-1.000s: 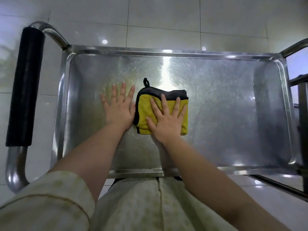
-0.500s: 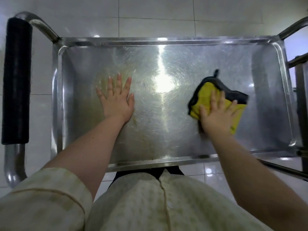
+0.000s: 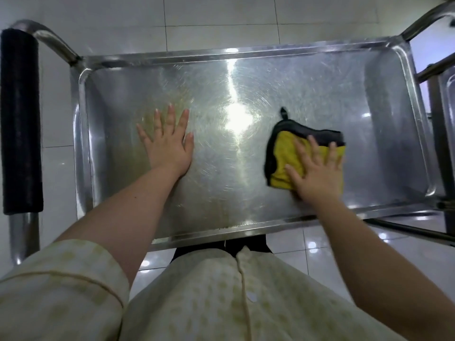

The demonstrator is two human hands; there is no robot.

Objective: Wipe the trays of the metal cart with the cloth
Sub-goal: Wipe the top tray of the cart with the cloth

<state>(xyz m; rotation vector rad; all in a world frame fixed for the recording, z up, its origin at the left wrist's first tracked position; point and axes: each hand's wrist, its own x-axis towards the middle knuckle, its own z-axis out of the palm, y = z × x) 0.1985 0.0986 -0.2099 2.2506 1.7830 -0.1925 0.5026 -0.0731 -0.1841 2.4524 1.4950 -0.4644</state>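
Scratched steel tray (image 3: 307, 77) (glare-streaked) over white tiles (image 3: 221, 16).

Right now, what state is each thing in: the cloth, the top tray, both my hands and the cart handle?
top tray: shiny, swirl-scratched, glare at its centre.
yellow and black cloth: folded, lying flat on the top tray's right half.
right hand: fingers straight, pressing on the yellow and black cloth.
left hand: flat, fingers spread, resting on bare metal, apart from the cloth.
black-padded cart handle: untouched.
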